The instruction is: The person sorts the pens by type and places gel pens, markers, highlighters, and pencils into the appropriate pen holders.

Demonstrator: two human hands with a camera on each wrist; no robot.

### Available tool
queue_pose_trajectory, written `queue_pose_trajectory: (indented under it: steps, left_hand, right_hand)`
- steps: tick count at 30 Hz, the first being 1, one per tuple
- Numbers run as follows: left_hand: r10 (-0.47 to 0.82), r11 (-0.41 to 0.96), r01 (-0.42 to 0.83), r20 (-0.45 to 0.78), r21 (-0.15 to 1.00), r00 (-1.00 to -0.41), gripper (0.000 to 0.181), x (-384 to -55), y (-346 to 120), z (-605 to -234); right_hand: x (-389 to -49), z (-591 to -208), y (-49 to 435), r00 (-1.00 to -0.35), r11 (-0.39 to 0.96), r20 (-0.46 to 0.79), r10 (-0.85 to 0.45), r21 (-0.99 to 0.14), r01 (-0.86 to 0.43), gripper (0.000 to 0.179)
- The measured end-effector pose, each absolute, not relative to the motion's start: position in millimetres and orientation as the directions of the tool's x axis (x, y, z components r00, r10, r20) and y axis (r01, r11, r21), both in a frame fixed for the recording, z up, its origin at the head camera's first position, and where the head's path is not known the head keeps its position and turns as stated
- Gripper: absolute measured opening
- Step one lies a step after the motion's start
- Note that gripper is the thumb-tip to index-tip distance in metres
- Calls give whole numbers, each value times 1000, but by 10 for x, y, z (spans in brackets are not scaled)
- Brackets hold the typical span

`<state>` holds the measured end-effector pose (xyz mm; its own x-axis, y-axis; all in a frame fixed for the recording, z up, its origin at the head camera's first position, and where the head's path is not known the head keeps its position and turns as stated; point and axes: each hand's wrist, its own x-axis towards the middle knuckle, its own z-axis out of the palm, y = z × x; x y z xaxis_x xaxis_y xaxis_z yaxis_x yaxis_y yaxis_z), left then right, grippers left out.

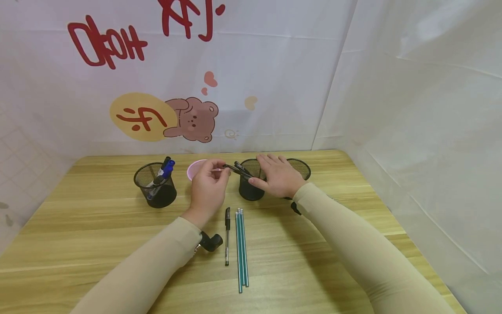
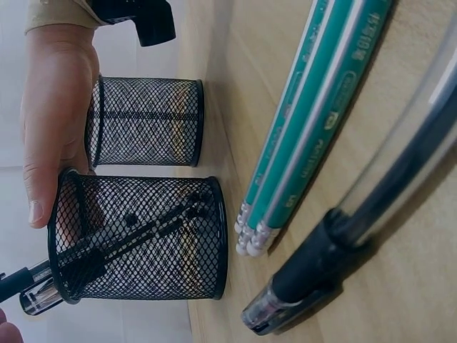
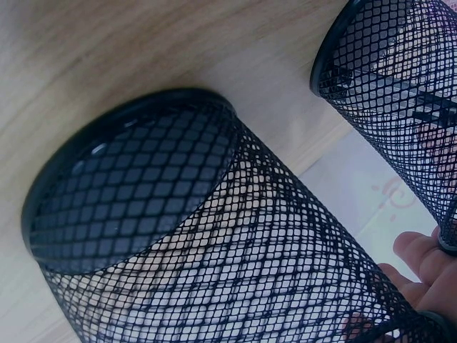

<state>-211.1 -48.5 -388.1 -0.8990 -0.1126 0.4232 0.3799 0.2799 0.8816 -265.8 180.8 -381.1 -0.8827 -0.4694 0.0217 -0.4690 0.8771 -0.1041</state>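
Note:
My left hand pinches a black pen between thumb and fingertips, its far end reaching over the mouth of a black mesh pen cup. Another black-capped pen leans in that cup, its top poking past the rim. My right hand lies across the cup's right side with its fingers fairly straight and the thumb at the rim, near the pen. Under the right wrist stands a second mesh cup. On the table, a clear-barrelled gel pen lies beside several green pencils.
To the left, another mesh cup holds blue and black markers. A pink-rimmed cup sits partly hidden behind my left hand. A printed cloth backdrop hangs behind the wooden table, with a white sheet on the right.

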Motion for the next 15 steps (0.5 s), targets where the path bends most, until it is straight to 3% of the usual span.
queue_pose_trajectory:
  steps: [15]
  left_hand:
    - [-75, 322, 360, 402, 876, -912, 16, -2095, -501, -3895]
  right_hand:
    - [-2646, -3801, 1808, -885, 879, 12, -465, -112, -464, 96]
